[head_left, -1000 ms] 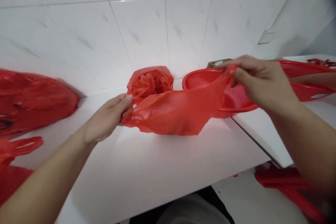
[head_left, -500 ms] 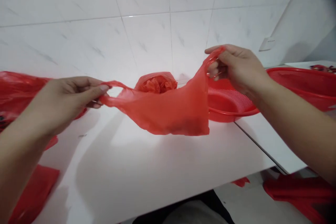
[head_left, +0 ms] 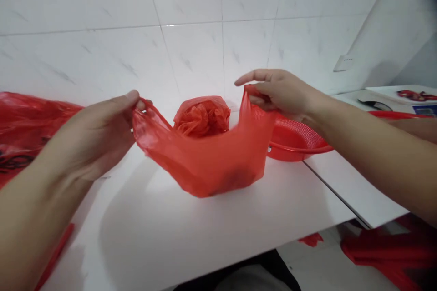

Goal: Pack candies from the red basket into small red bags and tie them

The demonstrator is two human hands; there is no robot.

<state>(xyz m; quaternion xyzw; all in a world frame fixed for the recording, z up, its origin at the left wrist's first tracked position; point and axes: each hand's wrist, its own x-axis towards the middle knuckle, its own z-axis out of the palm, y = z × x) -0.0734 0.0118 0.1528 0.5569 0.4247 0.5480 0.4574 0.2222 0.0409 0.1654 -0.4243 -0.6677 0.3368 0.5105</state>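
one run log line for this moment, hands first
left hand: holding one side of red plastic bag | right hand: holding its other side | dark patch shows through | behind: crumpled red plastic, red basket

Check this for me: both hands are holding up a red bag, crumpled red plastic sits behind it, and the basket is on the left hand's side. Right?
Not quite: the basket is on the right hand side, not the left hand side, as the head view shows. Both hands do hold up the red bag, with crumpled red plastic behind it.
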